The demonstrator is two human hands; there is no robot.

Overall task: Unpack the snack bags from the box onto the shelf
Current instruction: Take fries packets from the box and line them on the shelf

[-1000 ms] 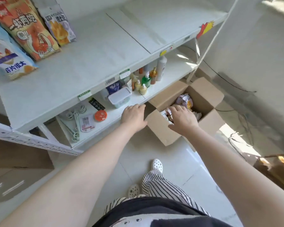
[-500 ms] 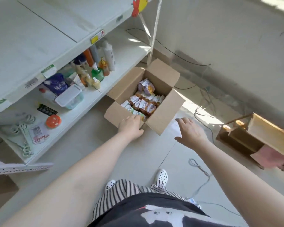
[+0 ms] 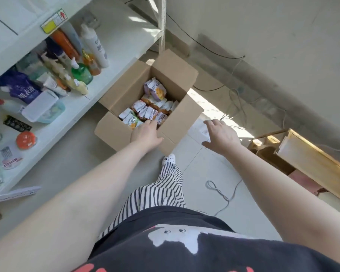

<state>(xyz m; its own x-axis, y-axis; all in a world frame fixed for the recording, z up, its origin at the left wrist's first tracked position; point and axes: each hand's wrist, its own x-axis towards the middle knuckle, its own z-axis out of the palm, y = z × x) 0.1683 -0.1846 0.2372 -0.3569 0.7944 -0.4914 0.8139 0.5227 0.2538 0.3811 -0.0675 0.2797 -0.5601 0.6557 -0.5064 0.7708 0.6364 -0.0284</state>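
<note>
Snack bags (image 3: 149, 107): small sealed packets, white and purple with orange print, packed loosely inside an open cardboard box (image 3: 177, 122) on the floor, just beside the right end of the bottom shelf (image 3: 118, 42).

Left hand (image 3: 146, 134): reaches over the near rim of the box, fingers extended and relaxed, tips touching the nearest packets; no packet is pinched or lifted. Thumb lies over the near wall of the box.

Right hand (image 3: 221, 137): hovers to the right of the box, apart from it, palm down, fingers spread and holding nothing.

Box: all four flaps folded outward; one packet sits higher than the rest at the far end, the others lie in a layer toward the near end.

Bottom shelf, white, left of the box. Contents from right to left: tall white bottle (image 3: 95, 48), orange bottle (image 3: 65, 44), small amber pump bottle (image 3: 90, 64), green pump bottle (image 3: 81, 72), pale yellow bottles (image 3: 79, 86), purple refill pouch (image 3: 22, 89), clear lidded plastic container (image 3: 42, 107), round orange item (image 3: 26, 139). Farther-left items are blurred.

Upper shelf edge: yellow price label (image 3: 54, 21).

Floor, pale tile: grey cable (image 3: 222, 195) looped near the right foot; white perforated shoe (image 3: 169, 159) below striped trousers (image 3: 165, 189). Wooden crate (image 3: 310, 163) at the right, well apart from the box. Cables run along the far wall base.
</note>
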